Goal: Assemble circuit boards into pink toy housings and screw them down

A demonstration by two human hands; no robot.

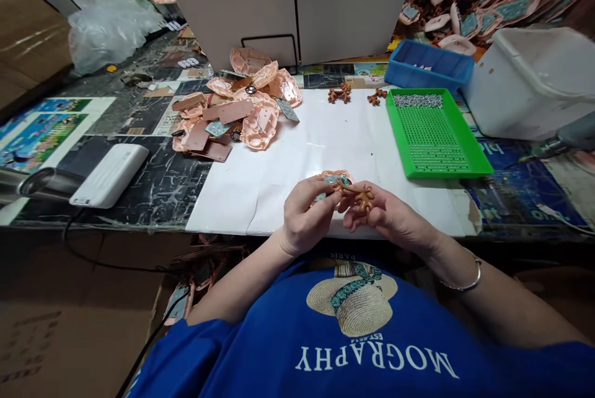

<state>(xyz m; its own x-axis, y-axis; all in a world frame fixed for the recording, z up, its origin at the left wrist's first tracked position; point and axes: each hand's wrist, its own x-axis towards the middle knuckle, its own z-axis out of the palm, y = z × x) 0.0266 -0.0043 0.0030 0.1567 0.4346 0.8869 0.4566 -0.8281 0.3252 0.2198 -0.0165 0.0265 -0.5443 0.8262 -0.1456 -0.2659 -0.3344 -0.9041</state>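
My left hand (309,212) pinches the left end of a branching brown plastic piece (365,199) near the front edge of the table. Around its right part curl the fingers of my right hand (400,221), which wears a bracelet at the wrist. Just behind my left fingers is a pink plastic shell (341,173) with a teal patterned part in it, largely covered by the hands. Whether the left fingers also touch this shell, I cannot tell. Two more brown plastic clusters (339,93) lie farther back on the white sheet (325,131).
Pink shells and flat plates (260,116) are heaped at the left. To the right stand a green tray (411,165) of small screws, a blue tray (427,79), a white bin (520,88) and a power screwdriver (571,137). A white carton (279,7) stands behind.
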